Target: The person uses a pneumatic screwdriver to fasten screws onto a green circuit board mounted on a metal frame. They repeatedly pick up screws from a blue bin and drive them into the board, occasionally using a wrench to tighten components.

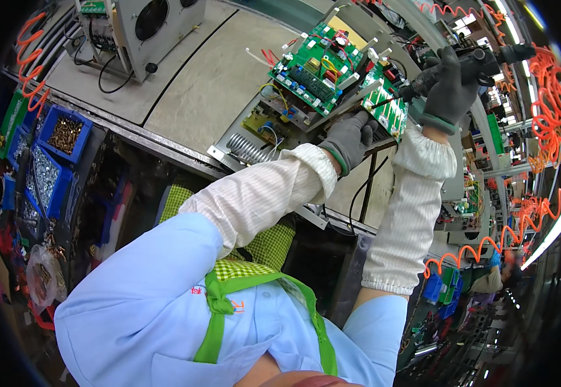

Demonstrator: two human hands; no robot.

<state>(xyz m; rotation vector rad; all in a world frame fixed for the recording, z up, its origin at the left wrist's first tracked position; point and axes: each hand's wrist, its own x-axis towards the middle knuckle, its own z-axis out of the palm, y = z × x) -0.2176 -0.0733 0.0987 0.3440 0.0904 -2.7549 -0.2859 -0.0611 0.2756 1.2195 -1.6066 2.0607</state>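
Observation:
My right hand [449, 93], in a grey glove, is wrapped round a black power screwdriver [422, 80]. Its thin bit points left and down at a green circuit board [393, 119] standing on edge in an open metal chassis [229, 138]. My left hand [350, 140], gloved as well, is closed at the lower edge of that board. Its fingers are bent against the chassis, and what they hold, if anything, is hidden. Left of it lies a larger green circuit board [316, 71] crowded with parts and wires. Below that sits a metal coil [249, 149].
Another metal unit with a fan [151, 19] stands at the far left of the workbench [196, 97]. Blue bins of brass screws [66, 135] and silver screws [45, 177] are at the left. Orange coiled hoses [548, 84] hang at the right. A black cable [361, 190] hangs below the chassis.

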